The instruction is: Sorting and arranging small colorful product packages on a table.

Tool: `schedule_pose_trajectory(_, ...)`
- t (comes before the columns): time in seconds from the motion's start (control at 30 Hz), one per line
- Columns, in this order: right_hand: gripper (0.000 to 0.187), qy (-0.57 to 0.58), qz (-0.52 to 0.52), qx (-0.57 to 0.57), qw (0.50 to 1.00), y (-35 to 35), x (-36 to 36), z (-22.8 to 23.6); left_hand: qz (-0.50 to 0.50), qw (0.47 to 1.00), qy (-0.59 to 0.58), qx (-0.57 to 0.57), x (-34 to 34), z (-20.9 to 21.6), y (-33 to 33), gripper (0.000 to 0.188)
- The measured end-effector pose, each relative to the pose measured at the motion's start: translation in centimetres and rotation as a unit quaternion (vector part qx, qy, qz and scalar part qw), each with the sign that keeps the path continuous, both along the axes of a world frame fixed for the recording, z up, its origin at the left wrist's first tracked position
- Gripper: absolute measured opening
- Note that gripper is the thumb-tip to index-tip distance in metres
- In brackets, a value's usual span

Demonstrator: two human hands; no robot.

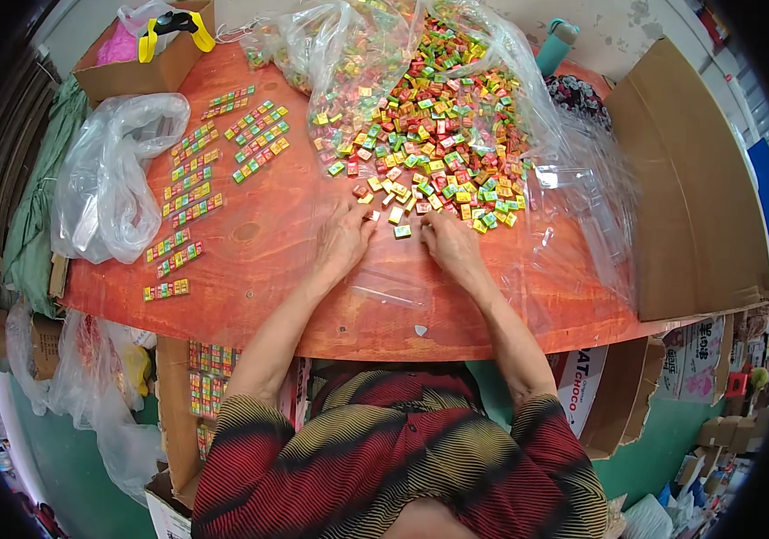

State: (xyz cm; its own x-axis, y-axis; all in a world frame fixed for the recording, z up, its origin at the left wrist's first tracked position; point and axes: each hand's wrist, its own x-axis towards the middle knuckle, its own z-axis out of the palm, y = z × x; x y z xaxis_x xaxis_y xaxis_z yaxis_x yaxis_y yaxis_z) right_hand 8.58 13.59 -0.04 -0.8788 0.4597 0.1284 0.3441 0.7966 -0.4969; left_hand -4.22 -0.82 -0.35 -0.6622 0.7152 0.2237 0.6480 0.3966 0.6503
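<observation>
A big pile of small red, yellow, green and orange boxes [443,135] spills from an open clear plastic bag [321,45] on the red wooden table. At the pile's near edge my left hand [346,238] has its thumb and fingers closed around a small red-and-white box [373,216]. My right hand [453,244] is curled at the same edge, fingertips together; what they hold, if anything, is hidden. Between the hands lie a yellow box [395,215] and a green one [402,232]. A flat transparent plastic piece [389,287] rests on the table between my forearms.
Several short rows of joined boxes [191,207] lie at the left. Beside them sit a crumpled clear bag [119,180] and a cardboard box [146,67]. Clear plastic packs [582,207] and an upright cardboard sheet [689,189] stand right; a teal bottle [557,47] is behind.
</observation>
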Motion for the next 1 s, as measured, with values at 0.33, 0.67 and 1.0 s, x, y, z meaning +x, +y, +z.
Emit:
schedule_pose_trajectory(0.33, 0.012, 0.074, -0.018, 0.107, 0.991, -3.4, -3.6, -0.4, -0.016, 0.999, 0.022, 0.029, -0.7, -0.3, 0.7, 0.009)
schedule_pose_trajectory(0.67, 0.012, 0.142, 0.011, 0.017, 0.99, -1.5, -1.1, 0.2, -0.052, 0.998, -0.028, 0.019, -1.5, 0.2, 0.3, 0.014)
schedule_pose_trajectory(1.0, 0.014, 0.056, 0.008, 0.084, 0.995, -3.6, -1.0, -0.4, -0.044, 0.998, 0.05, -0.011, -2.0, -0.9, 0.9, 0.016)
